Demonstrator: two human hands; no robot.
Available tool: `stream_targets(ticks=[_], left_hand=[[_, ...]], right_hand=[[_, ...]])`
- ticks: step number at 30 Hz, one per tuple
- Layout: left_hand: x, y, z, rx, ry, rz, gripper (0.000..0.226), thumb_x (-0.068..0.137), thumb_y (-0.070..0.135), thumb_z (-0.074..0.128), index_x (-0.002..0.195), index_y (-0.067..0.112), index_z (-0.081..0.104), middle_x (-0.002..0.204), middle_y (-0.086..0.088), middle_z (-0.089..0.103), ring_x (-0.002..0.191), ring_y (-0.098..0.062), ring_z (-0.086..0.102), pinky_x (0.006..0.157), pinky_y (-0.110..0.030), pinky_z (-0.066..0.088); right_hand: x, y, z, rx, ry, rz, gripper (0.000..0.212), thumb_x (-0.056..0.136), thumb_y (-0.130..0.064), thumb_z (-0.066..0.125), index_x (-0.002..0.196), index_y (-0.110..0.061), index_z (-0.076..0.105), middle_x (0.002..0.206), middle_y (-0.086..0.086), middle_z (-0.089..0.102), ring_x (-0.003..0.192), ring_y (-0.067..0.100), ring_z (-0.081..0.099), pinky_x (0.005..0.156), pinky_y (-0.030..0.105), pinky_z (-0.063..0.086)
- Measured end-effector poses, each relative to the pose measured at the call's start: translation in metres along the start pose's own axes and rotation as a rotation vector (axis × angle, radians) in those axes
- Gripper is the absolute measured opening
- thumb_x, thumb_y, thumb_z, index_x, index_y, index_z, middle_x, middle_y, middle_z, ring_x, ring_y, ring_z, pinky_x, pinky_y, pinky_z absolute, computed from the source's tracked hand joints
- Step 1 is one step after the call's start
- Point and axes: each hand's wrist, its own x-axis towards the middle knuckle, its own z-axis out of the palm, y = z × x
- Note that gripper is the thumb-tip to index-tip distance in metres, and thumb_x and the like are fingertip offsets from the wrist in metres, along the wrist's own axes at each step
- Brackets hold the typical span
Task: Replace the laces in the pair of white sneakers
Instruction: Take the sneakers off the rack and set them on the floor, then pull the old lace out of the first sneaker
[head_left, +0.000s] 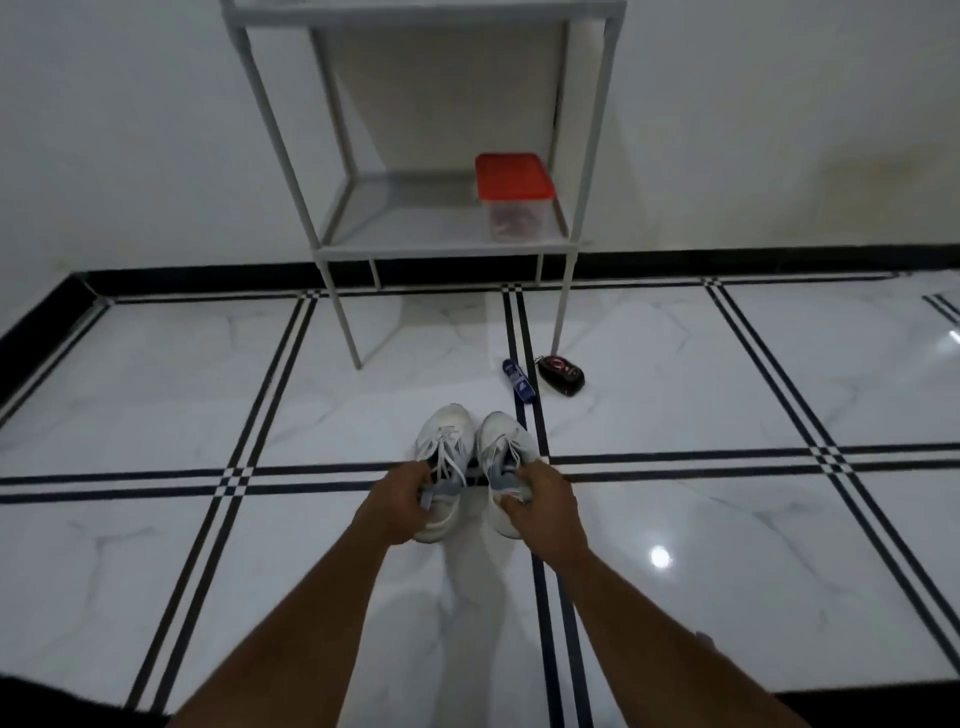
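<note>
The pair of white sneakers stands side by side on the marble-patterned floor tiles, toes pointing far, just where two sets of dark inlay stripes cross. The left hand has its fingers curled round the collar and heel of the left sneaker; the right hand grips the right sneaker the same way, thumb across the near edge of the opening. Both shoes are laced with white laces whose loose ends trail toward the hands.

These look like light mesh trainers — soft in the upper, firmer at the sole and heel counter, so the heel is the sound place to hold while carrying or steadying. For the unlacing itself, a grip on the midfoot from the side would likely keep the shoe from skating, since the polished tile looks slick and the soles may slide on it. The laces are limp and thin; I would expect them to pull free best when pinched close to an eyelet, one crossing at a time, rather than tugged from the ends.

Farther off and to the right lie a blue tube-like packet and a dark red-marked pouch — whether either holds the new laces cannot be told. Beyond them a grey metal shelf unit stands against the wall, with a red-lidded clear container on its lower shelf.
</note>
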Motion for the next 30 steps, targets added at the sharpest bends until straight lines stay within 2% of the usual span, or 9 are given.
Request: stream_targets(ticks=[2, 5, 8, 13, 18, 22, 24, 27, 30], left_hand=[[0.002, -0.023, 0.013, 0.057, -0.057, -0.055, 0.018, 0.08, 0.017, 0.068, 0.095, 0.017, 0.059, 0.092, 0.002, 0.061, 0.085, -0.021, 0.058, 0.064, -0.02, 0.035], [0.005, -0.043, 0.026, 0.137, -0.133, -0.118, 0.038, 0.082, 0.022, 0.066, 0.12, 0.014, 0.063, 0.119, -0.007, 0.067, 0.109, -0.029, 0.064, 0.08, -0.028, 0.041], [-0.004, -0.031, 0.036, 0.174, -0.194, -0.14, 0.035, 0.081, 0.023, 0.07, 0.115, 0.015, 0.065, 0.117, -0.004, 0.068, 0.106, -0.027, 0.066, 0.08, -0.027, 0.044], [-0.006, -0.001, 0.047, 0.294, -0.2, -0.159, 0.033, 0.072, 0.041, 0.063, 0.103, 0.03, 0.063, 0.107, 0.008, 0.067, 0.097, -0.021, 0.064, 0.074, -0.028, 0.044], [0.006, 0.013, 0.048, 0.416, -0.248, -0.122, 0.038, 0.073, 0.056, 0.064, 0.103, 0.032, 0.064, 0.108, 0.007, 0.069, 0.095, -0.02, 0.063, 0.075, -0.03, 0.044], [0.012, 0.012, 0.049, 0.411, -0.177, -0.172, 0.056, 0.079, 0.08, 0.052, 0.077, 0.025, 0.064, 0.088, 0.006, 0.071, 0.085, -0.018, 0.065, 0.076, -0.032, 0.05], [0.014, 0.007, 0.048, 0.398, -0.167, -0.179, 0.051, 0.081, 0.073, 0.056, 0.071, 0.024, 0.058, 0.089, 0.005, 0.072, 0.086, -0.02, 0.066, 0.074, -0.032, 0.048], [0.014, 0.001, 0.049, 0.323, -0.15, -0.19, 0.042, 0.076, 0.068, 0.063, 0.077, 0.026, 0.057, 0.087, 0.009, 0.069, 0.087, -0.018, 0.066, 0.072, -0.031, 0.048], [0.018, 0.003, 0.058, 0.236, 0.039, -0.1, 0.034, 0.087, 0.061, 0.061, 0.093, 0.027, 0.056, 0.096, 0.008, 0.065, 0.086, -0.022, 0.065, 0.077, -0.037, 0.053]], right_hand=[[-0.004, 0.021, 0.01, -0.058, -0.05, 0.041, 0.038, 0.084, -0.025, 0.086, 0.118, -0.013, 0.074, 0.13, 0.002, 0.064, 0.117, 0.023, 0.065, 0.092, 0.03, 0.047], [-0.005, 0.038, 0.014, -0.133, -0.101, 0.082, 0.031, 0.085, -0.026, 0.082, 0.112, -0.013, 0.075, 0.137, 0.004, 0.06, 0.114, 0.025, 0.066, 0.091, 0.033, 0.051], [-0.005, 0.047, 0.016, -0.183, -0.134, 0.101, 0.021, 0.08, -0.032, 0.071, 0.098, -0.023, 0.074, 0.119, 0.0, 0.066, 0.098, 0.02, 0.069, 0.079, 0.03, 0.053], [-0.001, 0.068, 0.028, -0.148, -0.134, 0.141, 0.026, 0.074, -0.047, 0.068, 0.085, -0.024, 0.073, 0.111, -0.002, 0.067, 0.093, 0.018, 0.07, 0.08, 0.035, 0.059], [-0.009, 0.044, 0.017, -0.102, -0.107, 0.175, 0.049, 0.08, -0.037, 0.084, 0.123, -0.021, 0.066, 0.118, 0.001, 0.06, 0.101, 0.02, 0.061, 0.088, 0.031, 0.049], [-0.013, 0.042, 0.017, -0.061, -0.066, 0.192, 0.061, 0.078, -0.039, 0.088, 0.13, -0.025, 0.061, 0.121, 0.0, 0.064, 0.109, 0.023, 0.064, 0.093, 0.036, 0.052], [-0.013, 0.041, 0.017, -0.046, -0.056, 0.204, 0.061, 0.075, -0.041, 0.087, 0.129, -0.028, 0.063, 0.119, -0.002, 0.063, 0.11, 0.023, 0.065, 0.095, 0.038, 0.054], [-0.009, 0.043, 0.015, -0.075, -0.087, 0.223, 0.073, 0.073, -0.046, 0.088, 0.139, -0.029, 0.062, 0.13, -0.001, 0.057, 0.116, 0.023, 0.064, 0.1, 0.036, 0.052], [-0.002, 0.049, 0.014, -0.075, -0.144, 0.245, 0.081, 0.075, -0.044, 0.09, 0.146, -0.023, 0.058, 0.141, -0.001, 0.049, 0.122, 0.022, 0.062, 0.103, 0.032, 0.049]])
